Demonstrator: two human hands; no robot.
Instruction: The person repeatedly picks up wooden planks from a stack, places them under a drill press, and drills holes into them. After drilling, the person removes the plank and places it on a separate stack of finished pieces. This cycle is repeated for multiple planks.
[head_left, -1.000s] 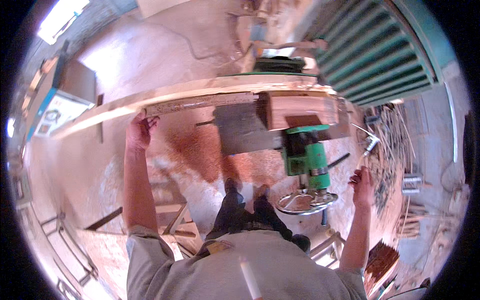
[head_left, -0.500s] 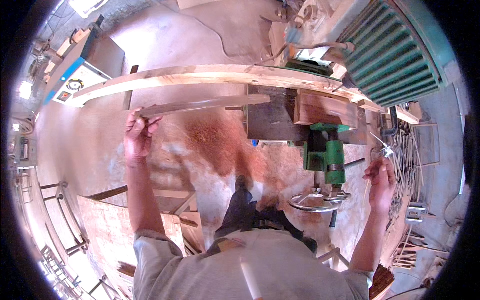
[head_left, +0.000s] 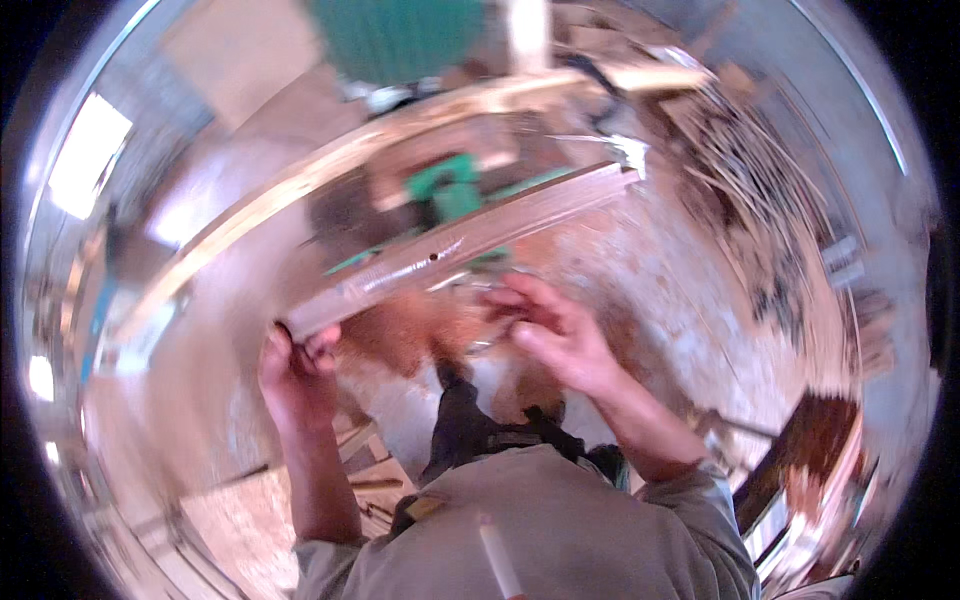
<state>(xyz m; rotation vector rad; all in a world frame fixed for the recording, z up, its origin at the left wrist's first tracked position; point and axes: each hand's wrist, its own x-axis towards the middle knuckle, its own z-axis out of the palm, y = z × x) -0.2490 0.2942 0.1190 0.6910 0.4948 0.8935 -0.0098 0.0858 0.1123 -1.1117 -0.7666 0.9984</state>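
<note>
My left hand (head_left: 300,365) grips the near left end of a long, straight wooden strip (head_left: 475,237). The strip slants up to the right across the view, its surface brown and partly shiny, with a small dark spot near the middle. My right hand (head_left: 560,335) is below the strip's middle, thumb and fingers apart, apparently not touching it. Behind the strip stands a machine with a green bracket (head_left: 445,188); the strip hides part of it. A blurred white piece (head_left: 630,153) shows at the strip's far end.
A long pale wooden beam (head_left: 285,185) crosses behind the machine. A green casing (head_left: 395,35) stands at the far side. Thin wooden sticks (head_left: 755,190) lie heaped at right. Reddish sawdust (head_left: 395,330) covers floor near my feet. A dark brown wooden piece (head_left: 805,440) is at lower right.
My view has turned right, so the machine appears further left. The strip now slants across in front of the machine. My right hand has come inward from the far right, its fingers spreading.
</note>
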